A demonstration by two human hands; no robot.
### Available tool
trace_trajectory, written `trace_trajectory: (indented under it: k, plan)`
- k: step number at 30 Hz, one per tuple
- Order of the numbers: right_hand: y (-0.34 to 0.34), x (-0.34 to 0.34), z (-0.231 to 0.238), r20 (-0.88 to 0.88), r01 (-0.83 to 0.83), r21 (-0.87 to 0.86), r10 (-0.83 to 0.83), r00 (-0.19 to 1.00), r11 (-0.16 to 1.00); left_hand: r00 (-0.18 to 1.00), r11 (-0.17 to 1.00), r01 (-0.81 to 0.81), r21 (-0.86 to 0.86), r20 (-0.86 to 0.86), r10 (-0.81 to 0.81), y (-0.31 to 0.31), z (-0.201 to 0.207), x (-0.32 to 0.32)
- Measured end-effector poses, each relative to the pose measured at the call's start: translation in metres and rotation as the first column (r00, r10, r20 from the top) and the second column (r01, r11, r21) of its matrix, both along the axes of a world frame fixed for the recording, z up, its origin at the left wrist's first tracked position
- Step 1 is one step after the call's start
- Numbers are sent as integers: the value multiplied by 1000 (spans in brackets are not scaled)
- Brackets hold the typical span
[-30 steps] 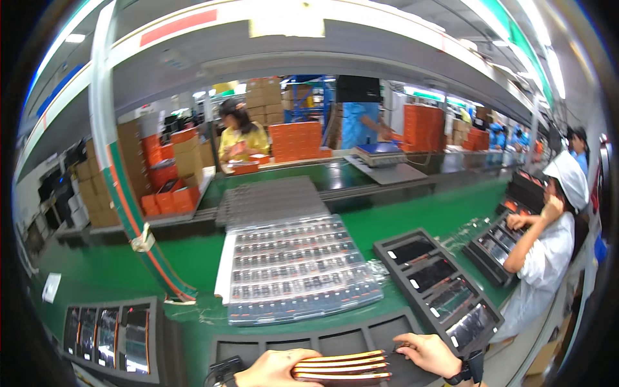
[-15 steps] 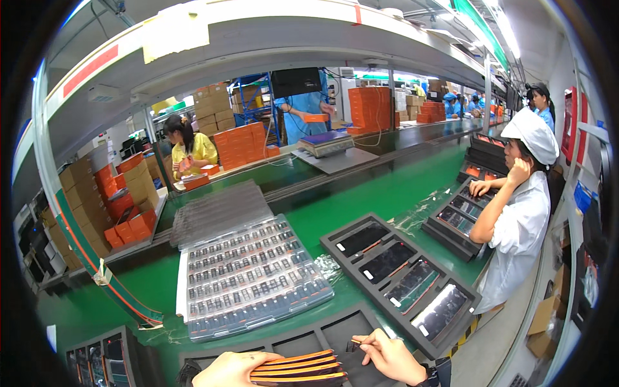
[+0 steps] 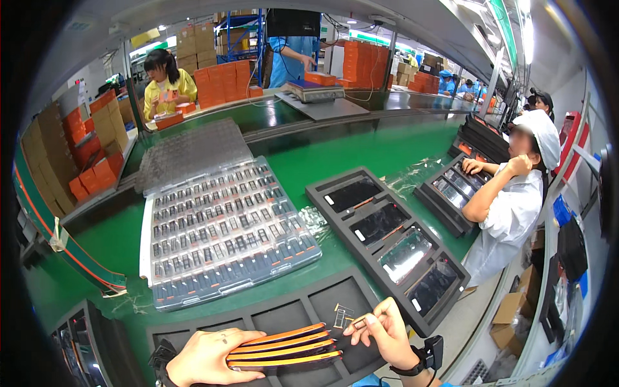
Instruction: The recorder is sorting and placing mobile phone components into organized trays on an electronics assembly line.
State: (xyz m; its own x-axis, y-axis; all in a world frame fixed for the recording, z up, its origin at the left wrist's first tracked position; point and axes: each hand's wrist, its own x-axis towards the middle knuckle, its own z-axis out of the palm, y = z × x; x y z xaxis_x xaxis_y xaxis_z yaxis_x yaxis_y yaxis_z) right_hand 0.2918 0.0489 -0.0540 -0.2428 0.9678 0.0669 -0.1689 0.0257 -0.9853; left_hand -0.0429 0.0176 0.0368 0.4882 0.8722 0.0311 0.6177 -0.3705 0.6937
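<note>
My left hand (image 3: 213, 358) is closed round several slim phones (image 3: 284, 348) with orange edges, fanned side by side above a black foam tray (image 3: 277, 315). My right hand (image 3: 387, 338) pinches a small framed piece (image 3: 359, 322) that looks like a SIM card tray, close to the phones' right ends. Beside those fingertips, a few similar thin metal-framed pieces (image 3: 341, 315) lie in one of the foam tray's compartments. The palm side of my left hand and the phones' far ends within it are hidden.
A clear plastic tray (image 3: 232, 284) with rows of small dark pieces lies ahead on the green bench. To its right, another foam tray (image 3: 340, 226) holds phones. A co-worker in white (image 3: 516, 200) sits at the right. More phones in foam (image 3: 80, 348) stand at lower left.
The view has tipped down and shifted, showing more of the near foam tray. My right hand has turned, bringing the small framed piece into clearer sight. My left hand keeps hold of the phones.
</note>
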Motion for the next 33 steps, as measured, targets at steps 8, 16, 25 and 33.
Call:
trace_trajectory:
  k: [8, 16, 25, 33]
  plan:
    - [2, 7, 2, -68, -6, -130, -3, 998, 991, 1000, 1000, 7, 7, 22, -7, -3, -1, 1]
    - [5, 9, 4, -353, -9, -190, -60, 934, 982, 999, 998, 24, 60, -43, -21, -2, -7, -1]
    - [-1, 0, 1, 30, 124, -70, -122, 992, 990, 998, 998, 34, 51, 41, -36, -5, 3, 4]
    - [-6, -15, 13, 400, 195, 488, -417, 816, 851, 995, 991, 71, 114, 57, -77, -10, 0, 3]
